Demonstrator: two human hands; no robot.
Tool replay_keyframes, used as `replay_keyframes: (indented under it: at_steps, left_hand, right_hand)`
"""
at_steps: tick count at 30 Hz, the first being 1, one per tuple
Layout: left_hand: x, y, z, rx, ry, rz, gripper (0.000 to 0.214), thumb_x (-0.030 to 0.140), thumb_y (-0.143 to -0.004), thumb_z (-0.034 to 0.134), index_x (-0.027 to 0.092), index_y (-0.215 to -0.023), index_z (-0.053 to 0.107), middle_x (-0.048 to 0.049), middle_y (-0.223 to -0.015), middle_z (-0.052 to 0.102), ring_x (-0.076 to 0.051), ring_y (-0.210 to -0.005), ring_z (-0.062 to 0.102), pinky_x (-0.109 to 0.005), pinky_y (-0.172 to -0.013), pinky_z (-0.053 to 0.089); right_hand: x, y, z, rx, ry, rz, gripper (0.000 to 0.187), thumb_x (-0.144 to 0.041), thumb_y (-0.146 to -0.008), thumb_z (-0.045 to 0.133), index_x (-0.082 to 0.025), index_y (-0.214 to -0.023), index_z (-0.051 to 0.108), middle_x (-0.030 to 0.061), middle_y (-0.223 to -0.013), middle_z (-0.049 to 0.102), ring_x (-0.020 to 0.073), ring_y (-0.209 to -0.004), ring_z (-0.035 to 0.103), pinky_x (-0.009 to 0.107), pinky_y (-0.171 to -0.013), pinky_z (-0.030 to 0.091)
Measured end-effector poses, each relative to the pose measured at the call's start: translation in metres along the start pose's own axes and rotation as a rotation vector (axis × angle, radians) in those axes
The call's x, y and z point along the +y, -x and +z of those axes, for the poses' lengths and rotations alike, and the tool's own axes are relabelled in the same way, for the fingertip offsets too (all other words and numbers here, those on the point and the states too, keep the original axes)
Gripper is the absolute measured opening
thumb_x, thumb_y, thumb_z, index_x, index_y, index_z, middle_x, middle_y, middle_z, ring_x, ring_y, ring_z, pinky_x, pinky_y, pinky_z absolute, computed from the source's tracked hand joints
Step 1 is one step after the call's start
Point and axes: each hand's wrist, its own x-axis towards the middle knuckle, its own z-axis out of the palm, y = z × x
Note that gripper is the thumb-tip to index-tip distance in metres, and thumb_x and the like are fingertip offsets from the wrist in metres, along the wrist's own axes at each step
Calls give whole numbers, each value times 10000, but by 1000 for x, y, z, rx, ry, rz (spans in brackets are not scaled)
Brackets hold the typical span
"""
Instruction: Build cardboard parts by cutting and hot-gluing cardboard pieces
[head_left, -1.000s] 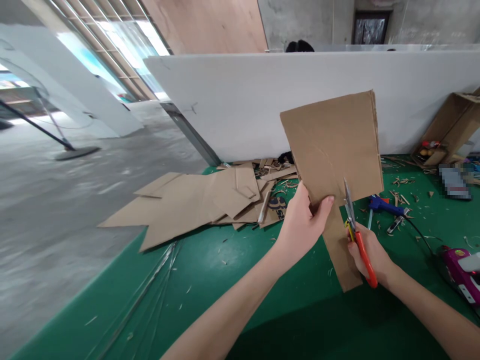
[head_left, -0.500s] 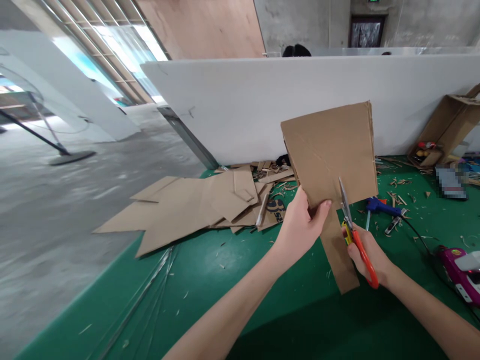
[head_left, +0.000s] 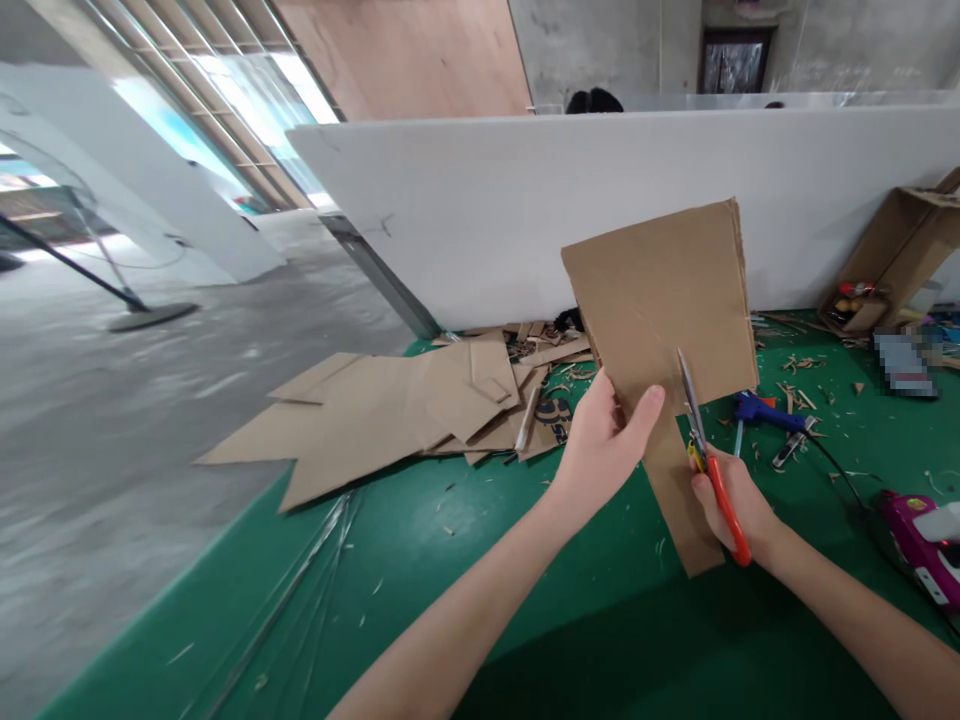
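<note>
Cardboard sheet (head_left: pixel 667 300) tilts upright over our green surface (head_left: pixel 442 560), the grip of our left hand (head_left: pixel 604 440) clamped on its lower part; our right hand (head_left: pixel 739 505) grips orange-handled scissors (head_left: pixel 721 495), blades upward.

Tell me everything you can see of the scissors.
The scissors have a slim, silvery blade that looks like metal and an orange-red handle, probably plastic, with some yellow showing near the pivot. The right hand grips them above the green table. They slant, tip up and leaning left, handle down. The visible blade crosses the lower edge of the cardboard piece, in front of it. The other blade isn't clearly visible, so how wide they stand open is unclear.
</note>
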Motion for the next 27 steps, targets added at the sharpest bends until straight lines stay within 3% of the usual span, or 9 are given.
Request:
replay_keyframes:
  at_steps: [5, 11, 19, 27]
  left_hand:
    - [-1, -5, -4, 79, -108, 1, 178, 347, -925, 541, 171, -931, 565, -74, -921, 727, -189, -826, 687, -278, -665, 533]
    - [-2, -4, -6, 68, -215, 43, 161, 340, -921, 554, 180, -907, 543, -38, -804, 707, -161, -686, 657, -239, -557, 472]
    - [-6, -1, -4, 37, -240, 8, 188, 357, -905, 569, 175, -946, 569, -72, -902, 740, -201, -790, 694, -272, -615, 501]
    - [-2, 0, -2, 39, -227, -8, 146, 323, -900, 569, 180, -877, 551, -45, -797, 712, -173, -692, 660, -248, -553, 472]
  right_hand:
    - [3, 3, 3, -38, 4, -1, 284, -409, -950, 362, -230, -737, 420, 44, -726, 521, 175, -572, 505, 310, -563, 416]
    - [0, 4, -1, -79, -27, 35, 255, -442, -926, 403, -222, -801, 436, 40, -750, 515, 175, -579, 492, 309, -560, 413]
    - [1, 5, -8, -119, -79, 12, 364, -545, -933, 389, -200, -906, 502, 47, -793, 541, 178, -601, 494, 303, -551, 405]
    - [3, 4, -4, -57, -24, -18, 326, -479, -958, 363, -219, -782, 451, 34, -727, 527, 172, -582, 495, 298, -547, 411]
